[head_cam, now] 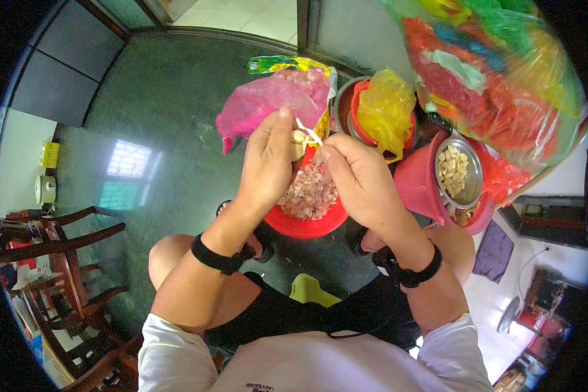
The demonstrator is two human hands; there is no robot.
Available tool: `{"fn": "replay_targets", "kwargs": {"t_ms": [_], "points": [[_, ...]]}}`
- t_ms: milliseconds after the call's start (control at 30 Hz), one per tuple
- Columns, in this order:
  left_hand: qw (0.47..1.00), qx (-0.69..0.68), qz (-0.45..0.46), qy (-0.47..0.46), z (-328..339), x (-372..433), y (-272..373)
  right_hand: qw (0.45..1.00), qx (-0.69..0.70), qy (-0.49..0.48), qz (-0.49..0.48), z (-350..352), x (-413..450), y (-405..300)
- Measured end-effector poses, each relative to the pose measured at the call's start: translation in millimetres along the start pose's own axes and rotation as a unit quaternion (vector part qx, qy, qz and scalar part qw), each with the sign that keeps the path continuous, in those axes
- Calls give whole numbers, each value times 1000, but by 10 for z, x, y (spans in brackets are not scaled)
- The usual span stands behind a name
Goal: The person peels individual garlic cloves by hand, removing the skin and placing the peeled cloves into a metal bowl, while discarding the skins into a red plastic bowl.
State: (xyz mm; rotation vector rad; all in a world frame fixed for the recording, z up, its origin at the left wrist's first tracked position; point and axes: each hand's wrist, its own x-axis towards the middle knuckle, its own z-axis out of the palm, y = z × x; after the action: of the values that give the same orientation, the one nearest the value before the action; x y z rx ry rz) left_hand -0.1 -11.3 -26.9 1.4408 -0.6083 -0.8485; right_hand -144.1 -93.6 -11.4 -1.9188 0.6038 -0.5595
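Note:
My left hand [273, 157] holds a pale garlic piece [298, 142] between its thumb and fingers. My right hand [355, 171] is close beside it, its thumb and forefinger pinched on whitish garlic skin [312, 134] that stretches between both hands. Below them, a red plastic basin [306, 231] on the floor holds a heap of pinkish garlic cloves or skins [309, 196]; which, I cannot tell for all of it. To the right, peeled garlic cloves [452, 170] lie in a round metal bowl [477, 166] resting on a pink plastic bucket [414, 183].
Ahead lies a pink plastic bag [255, 105] with garlic bulbs. Beside it, a yellow plastic bag [386, 110] sits in a red container within a larger one. A big clear bag of colourful plastic bags [495, 88] stands at upper right. Wooden chairs [68, 255] are at left.

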Motion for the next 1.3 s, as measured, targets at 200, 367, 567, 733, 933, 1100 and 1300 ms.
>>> {"fn": "replay_targets", "kwargs": {"t_ms": [200, 367, 567, 733, 933, 1100, 1300], "points": [[973, 171, 156, -16, 4, -56, -20, 998, -52, -21, -6, 41, 20, 24], [979, 152, 137, -12, 20, -28, -40, 998, -34, -26, -56, 33, 45, -38], [999, 18, 27, -7, 85, -130, 58, 997, -11, 15, -81, 137, 13, -39], [999, 24, 11, 38, 81, -154, 14, 994, -73, 17, -86, 181, -9, -61], [996, -2, 34, -84, 23, -105, 199, 989, -67, 36, -126, 173, 23, -48], [981, -124, -95, -111, -5, -82, 45, 983, -94, 46, -152, 246, 14, 23], [931, -209, -215, -211, -146, -145, 235, 977, -54, 86, -187, 253, -27, 77]]}}
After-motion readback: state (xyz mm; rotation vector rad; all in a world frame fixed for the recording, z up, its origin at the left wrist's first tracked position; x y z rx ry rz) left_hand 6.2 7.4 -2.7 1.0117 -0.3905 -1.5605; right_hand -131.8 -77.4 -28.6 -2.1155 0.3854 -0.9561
